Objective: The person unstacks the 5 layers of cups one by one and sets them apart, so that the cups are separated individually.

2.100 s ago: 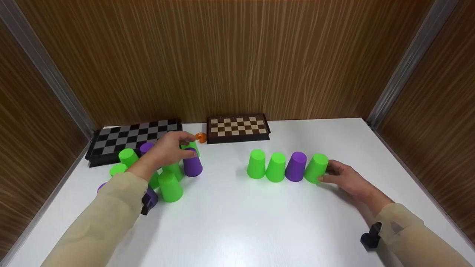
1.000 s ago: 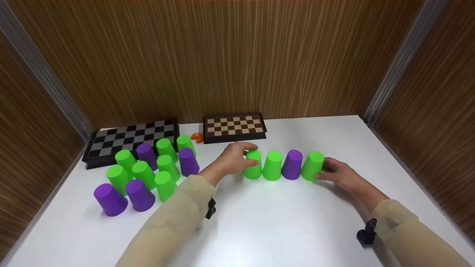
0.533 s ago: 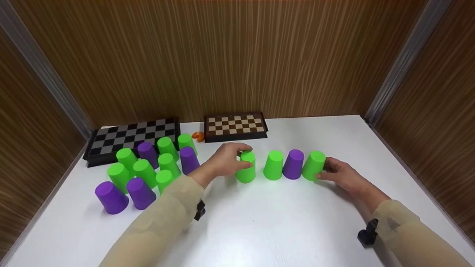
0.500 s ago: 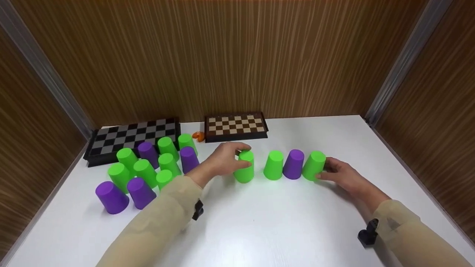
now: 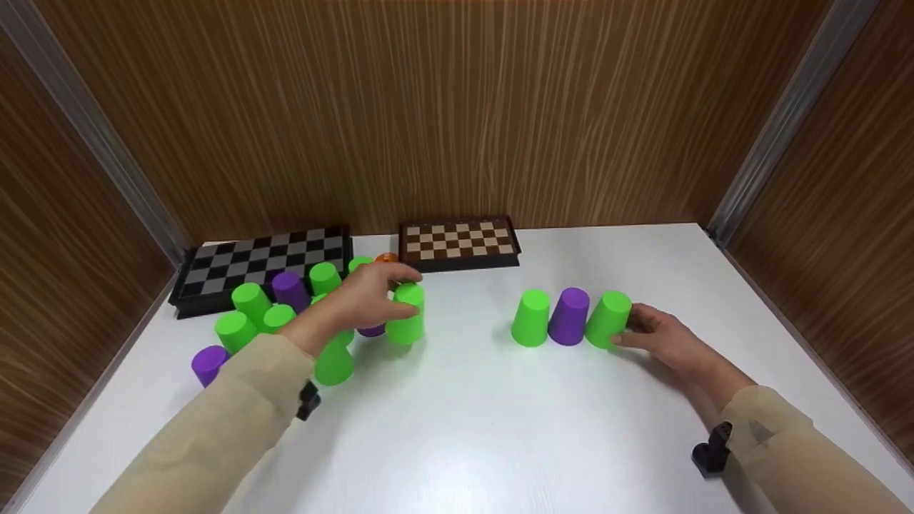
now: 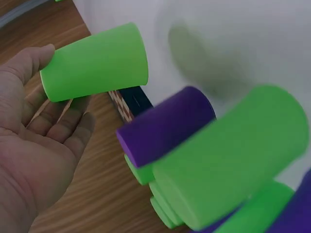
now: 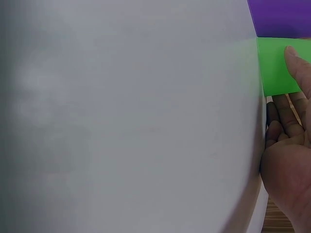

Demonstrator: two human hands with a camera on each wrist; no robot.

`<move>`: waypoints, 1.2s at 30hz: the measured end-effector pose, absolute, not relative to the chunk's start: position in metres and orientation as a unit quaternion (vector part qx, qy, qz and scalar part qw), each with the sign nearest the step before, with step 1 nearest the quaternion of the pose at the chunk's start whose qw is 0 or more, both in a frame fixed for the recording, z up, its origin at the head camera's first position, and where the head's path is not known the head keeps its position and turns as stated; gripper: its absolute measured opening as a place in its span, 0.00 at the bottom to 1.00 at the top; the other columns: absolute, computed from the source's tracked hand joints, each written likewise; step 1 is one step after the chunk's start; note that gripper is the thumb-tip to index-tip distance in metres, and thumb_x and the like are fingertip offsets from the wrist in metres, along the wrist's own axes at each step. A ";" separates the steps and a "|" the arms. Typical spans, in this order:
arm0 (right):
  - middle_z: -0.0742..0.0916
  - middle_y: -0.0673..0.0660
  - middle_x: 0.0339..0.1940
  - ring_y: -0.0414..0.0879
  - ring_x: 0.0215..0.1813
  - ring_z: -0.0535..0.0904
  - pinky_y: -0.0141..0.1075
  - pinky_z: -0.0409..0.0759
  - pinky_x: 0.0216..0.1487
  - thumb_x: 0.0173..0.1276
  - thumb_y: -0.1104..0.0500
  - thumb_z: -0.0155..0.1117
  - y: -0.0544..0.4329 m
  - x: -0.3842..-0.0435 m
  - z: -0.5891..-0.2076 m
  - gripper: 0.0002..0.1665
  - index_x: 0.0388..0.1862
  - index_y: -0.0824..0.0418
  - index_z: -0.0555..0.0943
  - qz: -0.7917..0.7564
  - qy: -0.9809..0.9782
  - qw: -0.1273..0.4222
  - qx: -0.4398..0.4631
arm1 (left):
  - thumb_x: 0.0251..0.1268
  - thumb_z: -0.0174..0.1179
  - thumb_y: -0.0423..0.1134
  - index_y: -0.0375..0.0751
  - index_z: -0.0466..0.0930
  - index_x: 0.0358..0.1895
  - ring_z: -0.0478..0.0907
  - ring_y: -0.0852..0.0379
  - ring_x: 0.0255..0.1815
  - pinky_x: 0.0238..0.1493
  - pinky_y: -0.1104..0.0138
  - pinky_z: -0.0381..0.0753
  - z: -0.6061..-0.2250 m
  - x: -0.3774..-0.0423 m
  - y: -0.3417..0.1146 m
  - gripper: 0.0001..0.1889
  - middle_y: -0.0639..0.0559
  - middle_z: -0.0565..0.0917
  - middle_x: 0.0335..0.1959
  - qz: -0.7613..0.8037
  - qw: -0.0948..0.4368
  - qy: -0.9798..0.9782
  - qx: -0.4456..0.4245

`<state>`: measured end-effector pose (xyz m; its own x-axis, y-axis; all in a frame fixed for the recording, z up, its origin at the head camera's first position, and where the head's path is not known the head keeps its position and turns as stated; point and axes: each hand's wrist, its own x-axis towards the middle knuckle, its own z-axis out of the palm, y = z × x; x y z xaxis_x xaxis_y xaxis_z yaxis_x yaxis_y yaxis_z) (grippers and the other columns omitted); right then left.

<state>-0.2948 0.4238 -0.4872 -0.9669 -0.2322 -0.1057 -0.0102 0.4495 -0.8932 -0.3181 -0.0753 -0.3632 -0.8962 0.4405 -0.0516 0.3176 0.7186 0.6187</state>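
Observation:
My left hand (image 5: pixel 360 296) grips an upside-down green cup (image 5: pixel 407 325) near its top, thumb in front and fingers behind. The left wrist view shows that cup (image 6: pixel 97 63) above the table surface, apart from a purple cup (image 6: pixel 167 126) beside it. My right hand (image 5: pixel 668 343) holds the green cup (image 5: pixel 608 321) at the right end of a short row, thumb on its front. In the right wrist view its fingers curl behind that cup (image 7: pixel 277 68). A purple cup (image 5: pixel 569 318) and another green cup (image 5: pixel 530 319) complete the row, all upside down.
Several upside-down green and purple cups cluster at left, such as a purple cup (image 5: pixel 211 364), partly hidden by my left arm. Behind them lies a black-and-grey chessboard (image 5: pixel 264 264). A smaller brown chessboard (image 5: pixel 457 243) and an orange object (image 5: pixel 386 258) lie at the back.
My left hand went from the left cluster to the row's left end, took hold of the green cup there and carried it left to the cluster. My right hand has stayed on its cup.

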 end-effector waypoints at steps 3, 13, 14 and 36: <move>0.76 0.66 0.76 0.65 0.80 0.64 0.65 0.56 0.81 0.72 0.50 0.75 0.424 -0.294 -0.487 0.44 0.79 0.64 0.69 -0.516 0.847 0.110 -0.070 | 0.66 0.74 0.39 0.41 0.80 0.71 0.79 0.47 0.62 0.67 0.54 0.81 -0.363 -0.314 -0.091 0.30 0.46 0.82 0.64 0.311 0.109 0.924 0.194; 0.76 0.66 0.76 0.65 0.80 0.64 0.65 0.55 0.81 0.72 0.49 0.75 0.424 -0.293 -0.487 0.44 0.79 0.64 0.69 -0.516 0.847 0.107 -0.071 | 0.66 0.75 0.39 0.37 0.81 0.68 0.79 0.44 0.64 0.69 0.49 0.77 -0.374 -0.306 -0.126 0.28 0.44 0.84 0.64 0.295 0.117 0.926 0.203; 0.76 0.66 0.76 0.65 0.81 0.64 0.65 0.55 0.81 0.71 0.49 0.76 0.424 -0.293 -0.487 0.44 0.79 0.64 0.69 -0.518 0.846 0.107 -0.069 | 0.66 0.76 0.38 0.38 0.81 0.68 0.79 0.44 0.64 0.69 0.49 0.77 -0.374 -0.305 -0.128 0.28 0.44 0.84 0.63 0.293 0.117 0.927 0.202; 0.77 0.67 0.75 0.65 0.80 0.65 0.65 0.56 0.80 0.72 0.52 0.75 0.424 -0.295 -0.487 0.44 0.80 0.65 0.68 -0.514 0.849 0.102 -0.061 | 0.66 0.75 0.43 0.41 0.80 0.70 0.79 0.44 0.68 0.69 0.51 0.79 -0.339 -0.298 -0.107 0.30 0.45 0.83 0.66 0.297 0.111 0.928 0.196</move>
